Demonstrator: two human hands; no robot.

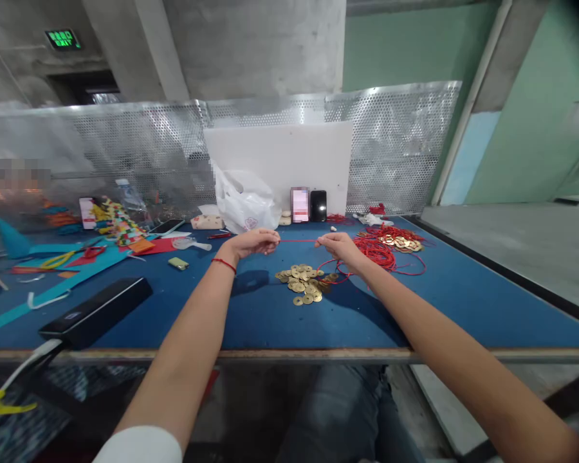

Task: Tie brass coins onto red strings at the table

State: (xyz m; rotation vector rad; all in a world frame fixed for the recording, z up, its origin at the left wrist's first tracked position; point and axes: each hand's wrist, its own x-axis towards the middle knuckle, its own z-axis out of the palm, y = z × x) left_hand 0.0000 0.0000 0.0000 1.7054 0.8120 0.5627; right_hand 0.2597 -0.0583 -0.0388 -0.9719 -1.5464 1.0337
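White sleeve (139, 447), nearest the lens, on the left arm; jeans (338, 411) show below the counter (251, 355), which has a blue top and a pale front edge. Left hand (253, 243): palm down, fingers pressed together and curled, pinching one stretch of a red string (296, 240); red bracelet (223, 263) on that wrist. Right hand (335, 245): palm down, fingers bunched, pinching the same string, which runs taut and level across the gap between the hands, above the counter. Red cord (379, 252): loose tangle on the counter just beside the right hand, one loop reaching the edge of a coin pile (302, 283). That pile of gold-coloured coins lies below and between the hands, touching neither. Second coins (399, 242): small heap on the tangle, farther right. Black case (94, 313): lying at the counter's left, near teal paper strips (53, 280). Along the back: white plastic bag (245, 202), two phones (318, 206) propped upright against a white board (277, 161), and a perforated metal screen (395, 135) behind them. Above, on the far wall: green exit sign (62, 39).
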